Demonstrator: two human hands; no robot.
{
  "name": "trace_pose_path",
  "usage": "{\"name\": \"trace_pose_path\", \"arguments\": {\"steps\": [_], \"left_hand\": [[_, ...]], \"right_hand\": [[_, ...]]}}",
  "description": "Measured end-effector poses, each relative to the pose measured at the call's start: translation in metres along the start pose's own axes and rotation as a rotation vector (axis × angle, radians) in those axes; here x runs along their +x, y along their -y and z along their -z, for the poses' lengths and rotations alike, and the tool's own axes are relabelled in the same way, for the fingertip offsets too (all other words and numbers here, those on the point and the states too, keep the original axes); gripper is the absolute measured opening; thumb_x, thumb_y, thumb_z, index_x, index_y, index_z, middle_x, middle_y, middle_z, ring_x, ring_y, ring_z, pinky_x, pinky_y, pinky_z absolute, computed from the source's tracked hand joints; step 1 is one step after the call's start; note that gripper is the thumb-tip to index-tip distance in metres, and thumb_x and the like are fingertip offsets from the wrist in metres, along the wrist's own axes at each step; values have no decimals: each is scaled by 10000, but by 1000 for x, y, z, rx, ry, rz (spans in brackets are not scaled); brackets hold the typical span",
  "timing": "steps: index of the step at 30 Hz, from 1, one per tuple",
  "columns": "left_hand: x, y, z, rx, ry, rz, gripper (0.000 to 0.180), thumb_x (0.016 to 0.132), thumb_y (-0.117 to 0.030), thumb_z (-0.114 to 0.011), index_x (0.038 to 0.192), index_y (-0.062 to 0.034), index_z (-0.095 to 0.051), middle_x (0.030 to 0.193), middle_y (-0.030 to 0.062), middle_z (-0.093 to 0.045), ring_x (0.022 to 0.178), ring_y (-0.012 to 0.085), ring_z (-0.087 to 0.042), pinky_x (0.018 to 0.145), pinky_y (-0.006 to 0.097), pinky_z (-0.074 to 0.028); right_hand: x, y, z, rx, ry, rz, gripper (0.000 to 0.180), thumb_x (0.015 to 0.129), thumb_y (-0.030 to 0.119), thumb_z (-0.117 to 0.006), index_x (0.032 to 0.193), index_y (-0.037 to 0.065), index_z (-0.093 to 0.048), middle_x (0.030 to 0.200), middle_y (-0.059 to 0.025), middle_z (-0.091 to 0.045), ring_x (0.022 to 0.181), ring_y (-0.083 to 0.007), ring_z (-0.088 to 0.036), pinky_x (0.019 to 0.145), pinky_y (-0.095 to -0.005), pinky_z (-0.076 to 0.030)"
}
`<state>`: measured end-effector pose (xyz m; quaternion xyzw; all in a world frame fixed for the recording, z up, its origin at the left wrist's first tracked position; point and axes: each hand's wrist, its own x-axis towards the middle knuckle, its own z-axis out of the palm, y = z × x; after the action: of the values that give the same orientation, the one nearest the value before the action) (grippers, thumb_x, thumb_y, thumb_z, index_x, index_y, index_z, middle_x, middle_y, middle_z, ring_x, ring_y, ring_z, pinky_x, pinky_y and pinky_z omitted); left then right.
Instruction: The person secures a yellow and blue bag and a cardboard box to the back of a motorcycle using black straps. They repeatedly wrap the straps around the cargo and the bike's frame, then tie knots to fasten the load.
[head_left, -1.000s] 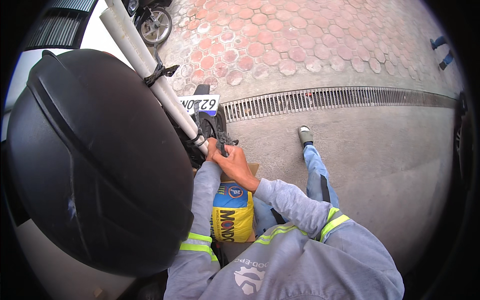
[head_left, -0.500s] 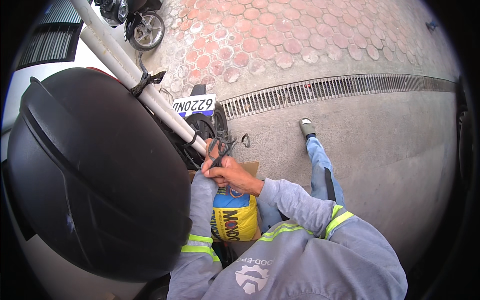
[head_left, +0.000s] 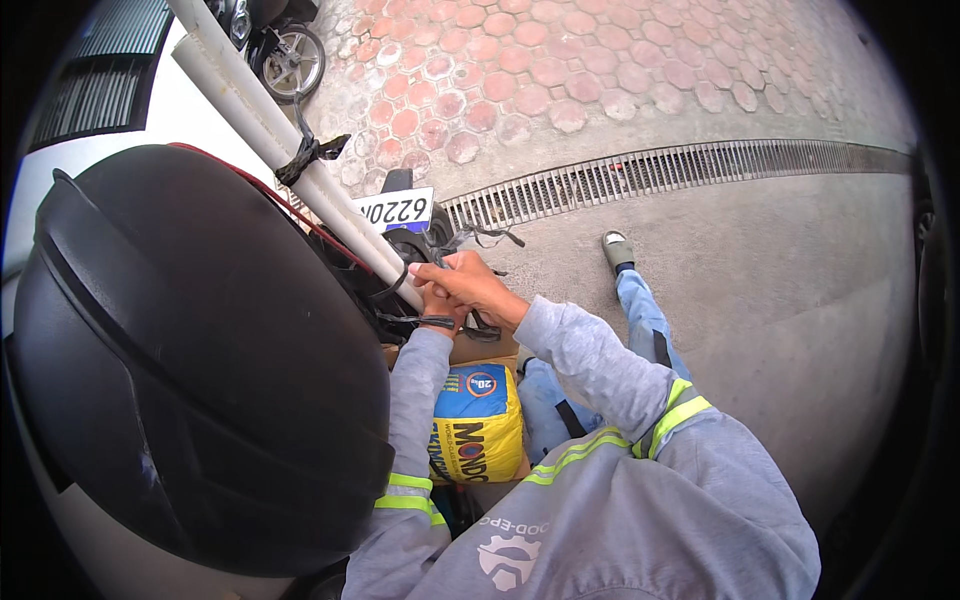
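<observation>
At the near end of two white pipes [head_left: 335, 205], my hands meet over thin black strips [head_left: 490, 238] that look like plastic or rubber ties. My right hand [head_left: 475, 285] lies across the left, its fingers pinched together on the strips. Mostly covered by it, my left hand [head_left: 440, 305] is closed beside the pipes. One strip crosses the back of my left hand, and loose ends stick out on both sides. Farther up, another black tie [head_left: 312, 155] is knotted around the pipes. Just below my hands stands a yellow and blue bag [head_left: 478, 425].
A large black rounded shell, like a motorcycle top box [head_left: 200, 370], fills the left side. A red cord [head_left: 270, 190] runs along it. Beyond my hands are a number plate [head_left: 395, 208], a metal drain grate [head_left: 640, 175] and another motorcycle's wheel [head_left: 290, 62]. Cardboard [head_left: 485, 350] sits behind the bag.
My right hand has moved up and across the left, toward the pipes. Strip ends have shifted; one now lies over my left hand. More of the bag shows.
</observation>
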<state>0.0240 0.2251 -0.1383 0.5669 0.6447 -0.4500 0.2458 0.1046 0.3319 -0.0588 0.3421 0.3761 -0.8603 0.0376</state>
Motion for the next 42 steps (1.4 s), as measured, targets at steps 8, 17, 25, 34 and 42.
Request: {"name": "trace_pose_path", "arguments": {"steps": [8, 17, 25, 34, 42], "left_hand": [[-19, 1, 0, 40, -28, -11, 261, 864, -282, -570, 1008, -126, -722, 913, 98, -721, 870, 182, -700, 731, 420, -504], [-22, -4, -7, 85, -51, -22, 249, 864, -281, -568, 993, -137, -725, 901, 80, -722, 856, 185, -701, 722, 433, -497], [-18, -4, -11, 113, -103, -17, 239, 864, -280, -566, 980, -146, -727, 891, 63, -724, 843, 187, -703, 715, 445, -490], [-1, -4, -18, 315, -313, -42, 228, 865, -279, -565, 964, -156, -730, 879, 44, -725, 828, 190, -705, 707, 458, -484], [7, -9, -18, 173, -224, 37, 234, 862, -293, -573, 920, -172, -764, 875, 30, -743, 828, 220, -717, 714, 460, -492]], "right_hand": [[8, 9, -28, 392, -46, -108, 320, 835, 198, -752, 656, 90, -509, 553, 39, -476, 383, 3, -322, 326, -191, -157], [-22, 39, -38, 803, 246, 222, 169, 862, 128, -704, 806, 93, -548, 660, 55, -474, 478, -5, -348, 421, -192, -265], [-38, -5, -18, -213, 250, 569, 230, 794, 264, -699, 893, 59, -664, 772, -11, -638, 658, -89, -538, 643, -258, -426], [-84, -9, 33, 255, 258, 254, 292, 900, 292, -640, 752, 48, -583, 711, 23, -538, 607, -59, -422, 546, -229, -331], [-51, -20, 33, -307, -241, 376, 502, 830, 451, -718, 691, -22, -618, 584, -85, -577, 559, -136, -517, 527, -327, -409]]}}
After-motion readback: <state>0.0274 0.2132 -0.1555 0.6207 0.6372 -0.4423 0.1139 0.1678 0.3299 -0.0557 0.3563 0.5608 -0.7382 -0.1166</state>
